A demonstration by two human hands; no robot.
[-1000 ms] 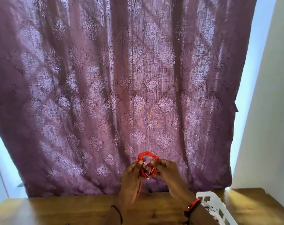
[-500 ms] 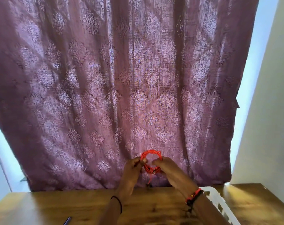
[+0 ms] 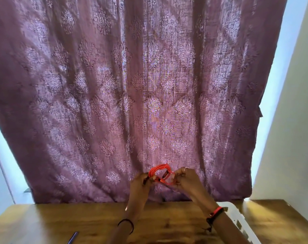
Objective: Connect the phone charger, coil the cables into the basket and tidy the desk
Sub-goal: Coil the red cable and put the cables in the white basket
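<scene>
Slack is vanishing from the red cable (image 3: 160,173), its tail no longer dangling as a second ago, and I am pinching the coil between my left hand (image 3: 141,184) and right hand (image 3: 186,180) above the bench (image 3: 61,222), probably readying it for the basket (image 3: 236,219).

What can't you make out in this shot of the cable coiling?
Head view:
White basket: right forearm and bottom edge hide its inside.
Red cable ends: buried in the left hand and right hand.
Dark thin object: cut by bottom edge, unidentifiable.
</scene>
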